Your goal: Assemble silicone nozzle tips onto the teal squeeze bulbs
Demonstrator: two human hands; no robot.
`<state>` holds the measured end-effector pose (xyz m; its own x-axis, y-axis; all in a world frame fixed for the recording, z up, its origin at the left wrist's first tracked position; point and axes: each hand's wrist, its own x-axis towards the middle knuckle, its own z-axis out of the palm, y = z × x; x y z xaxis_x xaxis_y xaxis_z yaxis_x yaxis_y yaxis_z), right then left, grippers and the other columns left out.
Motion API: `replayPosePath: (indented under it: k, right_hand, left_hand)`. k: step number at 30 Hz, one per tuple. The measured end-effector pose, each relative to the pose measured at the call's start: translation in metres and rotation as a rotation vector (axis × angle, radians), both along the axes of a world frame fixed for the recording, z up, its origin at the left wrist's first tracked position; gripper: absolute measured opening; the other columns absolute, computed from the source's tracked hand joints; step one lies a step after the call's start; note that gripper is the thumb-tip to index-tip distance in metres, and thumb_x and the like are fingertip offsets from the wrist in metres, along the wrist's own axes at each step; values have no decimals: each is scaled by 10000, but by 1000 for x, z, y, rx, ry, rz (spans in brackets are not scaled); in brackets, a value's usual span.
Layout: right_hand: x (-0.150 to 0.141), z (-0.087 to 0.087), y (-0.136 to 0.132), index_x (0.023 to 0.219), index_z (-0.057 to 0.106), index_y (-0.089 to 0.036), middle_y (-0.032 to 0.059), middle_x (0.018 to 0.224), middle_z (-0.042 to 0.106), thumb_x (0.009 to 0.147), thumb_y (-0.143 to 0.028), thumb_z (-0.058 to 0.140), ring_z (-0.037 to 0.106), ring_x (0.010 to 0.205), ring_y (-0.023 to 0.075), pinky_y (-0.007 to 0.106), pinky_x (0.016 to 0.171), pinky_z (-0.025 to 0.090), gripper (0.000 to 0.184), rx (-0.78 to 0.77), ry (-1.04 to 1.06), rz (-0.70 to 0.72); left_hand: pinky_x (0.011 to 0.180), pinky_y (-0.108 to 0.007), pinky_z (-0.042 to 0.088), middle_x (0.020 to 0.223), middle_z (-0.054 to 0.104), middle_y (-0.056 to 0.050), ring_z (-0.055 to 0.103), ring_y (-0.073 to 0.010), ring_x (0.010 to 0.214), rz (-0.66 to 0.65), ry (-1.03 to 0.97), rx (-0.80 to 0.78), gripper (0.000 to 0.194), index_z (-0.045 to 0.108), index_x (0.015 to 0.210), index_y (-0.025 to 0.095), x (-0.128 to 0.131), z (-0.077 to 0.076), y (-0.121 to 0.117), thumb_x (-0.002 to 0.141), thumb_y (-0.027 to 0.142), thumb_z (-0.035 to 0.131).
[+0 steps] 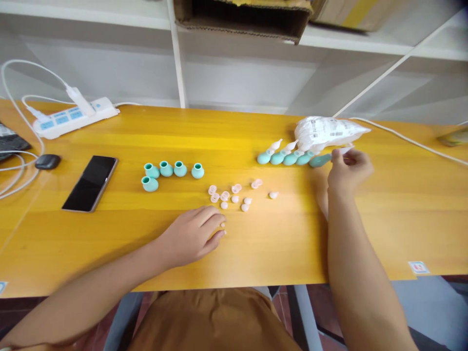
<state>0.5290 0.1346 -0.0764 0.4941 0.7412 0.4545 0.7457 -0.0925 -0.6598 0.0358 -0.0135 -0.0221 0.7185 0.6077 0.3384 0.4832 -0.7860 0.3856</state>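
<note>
At the far right of a row of teal bulb syringes (277, 158) with pale pointed tips, my right hand (349, 168) is closed on the pale tip of one bulb syringe (321, 161). Its teal bulb lies toward the row; whether it rests on the table I cannot tell. My left hand (193, 234) rests on the table, fingers loosely bent and thumb apart, with nothing visible in it. Just beyond its fingertips are several clear pinkish ring-like pieces (224, 196) and small pale caps (244, 207). Farther left stand several teal bulbs (180, 169) with open necks.
A white plastic packet (329, 131) lies behind the row. To the left are a phone (90, 183), a small black case (47, 161) and a power strip (76, 117) with white cables. Shelving with cardboard boxes (241, 22) rises behind the wooden table (234, 263).
</note>
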Motion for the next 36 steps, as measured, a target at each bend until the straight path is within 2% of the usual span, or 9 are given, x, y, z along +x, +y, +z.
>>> replayPosePath:
  k: [3,7,11,15,21,26,31,34,36]
  right_hand:
    - [-3,-2,1,991,532,-246,149,1012,698,949,-308,712,643,875,258,451,858,527,196,-33,100,-148]
    - [-8,2,-4,947,622,-239,82,926,745,821,-269,878,639,768,206,377,767,521,288,-121,187,-179]
    - [-11,8,-12,944,670,-226,39,859,738,782,-213,898,649,750,197,363,762,512,279,-203,211,-154]
    - [-14,13,-15,946,685,-218,15,905,737,706,-99,916,677,775,179,347,804,511,354,-272,202,-104]
    - [-23,16,-14,990,658,-218,0,940,706,758,-130,914,660,809,160,337,867,500,356,-272,168,-104]
    - [-26,18,-13,966,637,-222,-5,914,694,743,-95,913,651,780,153,333,835,494,377,-302,168,-99]
    - [-22,16,-15,864,651,-220,-3,795,700,691,-89,935,654,739,174,357,790,489,358,-340,172,-97]
    - [-15,21,-19,902,659,-229,4,815,719,646,-50,888,661,705,195,383,756,528,387,-289,185,-125]
    - [-6,29,-19,938,623,-246,17,870,698,686,-38,776,659,750,219,443,819,559,361,-161,150,-228]
  left_hand:
    - [917,-425,667,1168,774,-119,772,-281,1057,0,-2,15,205,678,1230,147,0,-1,1,1160,245,511]
    - [904,-435,669,1169,776,-115,776,-286,1063,-1,-6,22,212,676,1240,141,0,-2,1,1163,243,507]
    - [892,-435,667,1162,775,-111,774,-283,1038,-8,-10,26,202,674,1229,139,0,-1,0,1159,231,508]
    - [885,-422,660,1152,776,-109,769,-272,1026,-15,-13,29,191,670,1220,145,1,-2,0,1157,220,505]
    - [892,-397,648,1146,784,-101,770,-254,1016,-13,-1,18,188,665,1212,167,1,-1,0,1163,228,494]
    - [891,-408,653,1151,782,-106,774,-266,1027,-10,7,31,190,666,1214,158,1,0,1,1163,232,498]
    - [913,-401,651,1147,783,-100,769,-258,1035,8,22,13,180,664,1236,168,0,0,1,1149,222,517]
    - [914,-396,648,1141,784,-100,767,-255,1030,16,26,24,173,671,1219,170,-1,0,1,1139,203,521]
    - [907,-395,645,1133,783,-102,765,-255,1027,22,28,40,176,674,1214,166,-2,0,2,1131,186,520]
